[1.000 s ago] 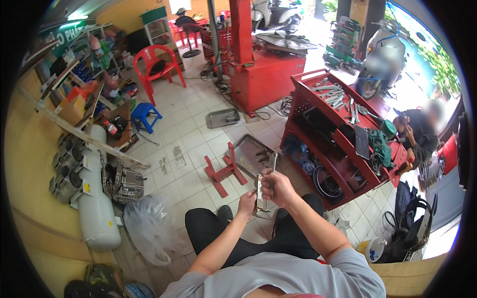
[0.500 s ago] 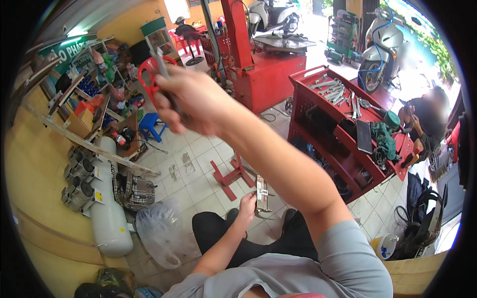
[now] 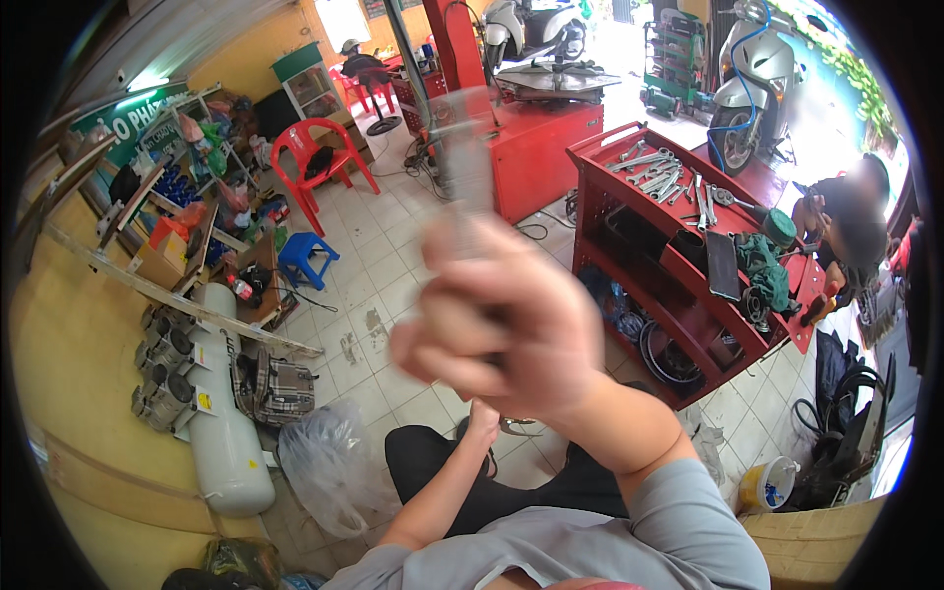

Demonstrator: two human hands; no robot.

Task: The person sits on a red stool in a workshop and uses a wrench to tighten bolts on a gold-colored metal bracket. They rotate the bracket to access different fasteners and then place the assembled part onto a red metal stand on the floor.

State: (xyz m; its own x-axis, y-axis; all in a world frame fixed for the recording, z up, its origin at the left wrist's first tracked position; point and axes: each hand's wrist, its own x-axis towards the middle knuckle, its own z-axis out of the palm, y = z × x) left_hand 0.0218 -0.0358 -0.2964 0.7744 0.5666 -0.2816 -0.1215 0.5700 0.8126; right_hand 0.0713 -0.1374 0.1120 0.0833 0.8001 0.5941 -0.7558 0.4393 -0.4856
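Note:
Raised close before me, my right hand [image 3: 511, 324] is closed around a long grey tool [image 3: 464, 157]. Motion smears both, and the tool's exact kind cannot be made out. Lower down, my left hand [image 3: 483, 421] reaches out between my knees. A small edge of a metal part [image 3: 521, 427] shows beside its fingers. My right hand hides most of that part. In the earlier picture the left fingers grip it.
A red tool cart [image 3: 629, 236] with wrenches [image 3: 659, 175] stands to the right, and a person [image 3: 855, 221] sits beyond it. At left are a blue stool [image 3: 307, 258], a red chair [image 3: 320, 162], a grey tank [image 3: 231, 442] and a plastic bag [image 3: 329, 462].
My right hand has swung right and closer to me with the grey tool. It now covers the metal part and the red stand on the floor. The view has shifted slightly.

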